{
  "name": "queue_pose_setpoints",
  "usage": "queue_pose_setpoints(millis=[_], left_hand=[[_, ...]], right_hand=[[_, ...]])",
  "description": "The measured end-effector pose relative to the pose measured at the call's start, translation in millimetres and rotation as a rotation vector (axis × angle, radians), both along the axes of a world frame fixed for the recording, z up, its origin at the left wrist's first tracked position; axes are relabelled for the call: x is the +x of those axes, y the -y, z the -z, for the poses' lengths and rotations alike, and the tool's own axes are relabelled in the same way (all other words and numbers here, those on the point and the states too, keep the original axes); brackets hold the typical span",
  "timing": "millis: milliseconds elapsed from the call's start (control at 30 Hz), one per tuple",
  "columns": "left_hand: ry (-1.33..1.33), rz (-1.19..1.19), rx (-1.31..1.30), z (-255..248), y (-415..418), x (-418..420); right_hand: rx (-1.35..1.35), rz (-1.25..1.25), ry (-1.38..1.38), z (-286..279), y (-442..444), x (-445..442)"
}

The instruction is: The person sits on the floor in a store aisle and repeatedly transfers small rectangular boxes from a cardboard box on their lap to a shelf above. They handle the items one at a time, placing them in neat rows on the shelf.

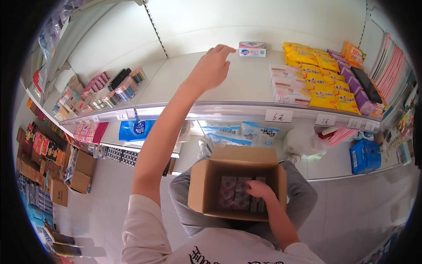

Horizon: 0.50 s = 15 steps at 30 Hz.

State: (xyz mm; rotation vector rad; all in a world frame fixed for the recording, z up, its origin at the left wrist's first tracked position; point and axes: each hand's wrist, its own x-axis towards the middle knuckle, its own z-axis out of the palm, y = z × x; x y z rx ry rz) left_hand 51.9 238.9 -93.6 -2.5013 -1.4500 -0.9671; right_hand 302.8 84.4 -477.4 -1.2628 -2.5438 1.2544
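Note:
My left hand [214, 67] is over the upper shelf [184, 79], with no item visible in it. Its thumb is spread from the fingers, and the fingertips point at a white and pink boxed soap [252, 50] standing by the back panel. A small gap shows between fingertips and box. Between my legs stands an open cardboard box [244, 154], its flaps folded out. My right hand [260, 189] is inside it, fingertips at the small soap-like boxes [227, 194] stacked in rows. Shadow hides whether those fingers grip one.
Yellow soap packs [324, 85], pink Lux boxes [290, 87], and a black phone [366, 85] lie at the shelf's right. Jars [125, 89] stand left. Price tags [279, 116] line the front edge. Below are bagged packs [237, 133] and a blue package [365, 156].

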Motion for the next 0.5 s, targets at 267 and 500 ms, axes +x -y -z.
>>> queue_pose_setpoints(millis=[267, 500], left_hand=[[-0.253, -0.213, -0.133, 39.5, -126.0, 24.5], [-0.385, -0.303, -0.176, 28.5, -136.1, 56.4]], right_hand=[[-0.064, -0.044, 0.046, 19.6, 4.4, -13.6], [-0.091, -0.017, 0.005, -1.8, 4.5, -3.3]])
